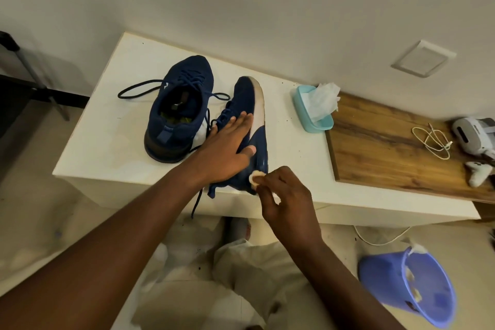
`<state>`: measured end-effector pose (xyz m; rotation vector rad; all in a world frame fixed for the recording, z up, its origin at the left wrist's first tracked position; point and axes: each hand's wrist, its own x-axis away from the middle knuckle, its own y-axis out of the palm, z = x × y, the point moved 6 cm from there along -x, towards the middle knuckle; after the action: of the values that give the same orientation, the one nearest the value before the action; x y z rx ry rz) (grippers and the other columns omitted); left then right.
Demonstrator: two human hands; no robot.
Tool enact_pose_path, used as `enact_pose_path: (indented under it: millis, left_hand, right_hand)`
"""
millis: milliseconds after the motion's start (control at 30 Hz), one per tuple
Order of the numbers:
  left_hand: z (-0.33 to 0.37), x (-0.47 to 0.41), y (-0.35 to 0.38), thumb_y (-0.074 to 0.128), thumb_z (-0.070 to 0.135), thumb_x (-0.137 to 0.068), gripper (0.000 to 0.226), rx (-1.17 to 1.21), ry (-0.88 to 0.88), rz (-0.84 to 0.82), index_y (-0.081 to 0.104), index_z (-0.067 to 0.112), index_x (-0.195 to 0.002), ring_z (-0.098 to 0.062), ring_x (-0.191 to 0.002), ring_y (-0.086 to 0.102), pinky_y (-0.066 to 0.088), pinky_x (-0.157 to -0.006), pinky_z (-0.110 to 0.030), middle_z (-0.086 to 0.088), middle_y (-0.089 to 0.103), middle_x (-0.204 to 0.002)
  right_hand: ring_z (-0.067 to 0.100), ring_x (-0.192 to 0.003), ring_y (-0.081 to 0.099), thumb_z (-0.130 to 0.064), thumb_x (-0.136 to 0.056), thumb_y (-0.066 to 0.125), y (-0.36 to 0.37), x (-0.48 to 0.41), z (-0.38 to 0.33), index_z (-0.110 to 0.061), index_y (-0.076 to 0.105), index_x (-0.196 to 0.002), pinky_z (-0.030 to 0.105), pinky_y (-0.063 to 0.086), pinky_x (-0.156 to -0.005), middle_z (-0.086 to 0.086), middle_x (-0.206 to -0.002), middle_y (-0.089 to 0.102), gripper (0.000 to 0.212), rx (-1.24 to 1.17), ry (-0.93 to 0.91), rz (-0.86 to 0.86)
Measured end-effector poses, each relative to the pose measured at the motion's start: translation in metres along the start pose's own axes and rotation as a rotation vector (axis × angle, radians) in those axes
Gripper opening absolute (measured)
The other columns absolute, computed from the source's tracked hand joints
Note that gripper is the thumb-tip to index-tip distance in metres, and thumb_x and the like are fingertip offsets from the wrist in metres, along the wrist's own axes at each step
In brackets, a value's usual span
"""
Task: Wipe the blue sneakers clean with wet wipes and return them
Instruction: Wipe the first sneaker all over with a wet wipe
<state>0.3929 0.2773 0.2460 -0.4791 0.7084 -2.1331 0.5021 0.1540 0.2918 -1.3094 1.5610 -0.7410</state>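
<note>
Head view, down onto a white table (107,142). Presses the left hand (225,150) flat, fingers straight, on a blue sneaker (245,99) tipped on its side near the table's front edge, just beside the upright sneaker (192,78). Pinches a balled wet wipe (255,177) in the curled right hand (286,195) against that sneaker's heel, wipe box (302,110) apart to the right.

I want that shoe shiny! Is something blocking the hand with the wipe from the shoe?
Nothing visible does. The right hand holds its wipe against the heel of the tipped sneaker. The left hand rests farther along its side, out of the way.
</note>
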Motion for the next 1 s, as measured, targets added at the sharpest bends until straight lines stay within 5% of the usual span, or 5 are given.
enact_pose_path:
  millis: [233, 500, 700, 867, 1000]
  left_hand:
    - [-0.004, 0.026, -0.032, 0.076, 0.037, -0.086, 0.05, 0.187, -0.222, 0.354, 0.051, 0.022, -0.128, -0.016, -0.112, 0.054, 0.046, -0.094, -0.031, 0.0, 0.046, -0.132]
    - [-0.005, 0.035, -0.012, 0.052, 0.062, -0.094, 0.044, 0.257, -0.4, -0.007, 0.067, 0.022, -0.103, -0.013, -0.09, 0.066, 0.054, -0.087, -0.037, 0.002, 0.071, -0.099]
    - [0.013, 0.025, 0.001, 0.05, 0.064, -0.093, 0.02, 0.117, -0.289, 0.035, 0.063, 0.053, -0.104, -0.017, -0.129, 0.035, 0.033, -0.111, -0.047, 0.009, 0.033, -0.141]
    - [0.016, 0.022, 0.002, 0.047, 0.04, -0.103, 0.026, 0.156, -0.257, 0.026, 0.061, 0.049, -0.123, -0.026, -0.142, 0.024, 0.026, -0.117, -0.054, 0.007, 0.02, -0.16]
    - [0.021, 0.02, 0.005, 0.058, 0.041, -0.098, 0.043, 0.119, -0.215, 0.035, 0.05, 0.045, -0.141, -0.023, -0.148, 0.014, 0.023, -0.119, -0.049, 0.013, 0.007, -0.164]
  right_hand:
    - [0.006, -0.093, 0.059, -0.018, -0.094, 0.065, 0.006, -0.041, 0.013, -0.023, 0.074, -0.103, 0.031, 0.054, -0.078, -0.01, -0.1, 0.063, 0.014, -0.218, 0.209, 0.129]
    - [0.004, -0.088, 0.066, -0.025, -0.091, 0.07, -0.006, -0.029, 0.063, -0.021, 0.076, -0.103, 0.009, 0.051, -0.073, -0.007, -0.097, 0.072, 0.014, -0.39, 0.503, 0.24]
    - [0.004, -0.096, 0.065, -0.02, -0.097, 0.061, -0.004, -0.016, 0.072, -0.02, 0.073, -0.112, 0.008, 0.049, -0.072, -0.006, -0.105, 0.07, 0.019, -0.406, 0.559, 0.247]
    - [0.003, -0.101, 0.063, -0.017, -0.096, 0.064, -0.009, -0.026, 0.041, -0.019, 0.073, -0.114, 0.016, 0.054, -0.079, -0.006, -0.108, 0.07, 0.021, -0.401, 0.273, 0.257]
    - [0.003, -0.097, 0.063, -0.018, -0.097, 0.061, 0.002, -0.056, 0.073, -0.021, 0.074, -0.111, 0.036, 0.057, -0.086, -0.008, -0.109, 0.068, 0.02, -0.346, 0.432, 0.278]
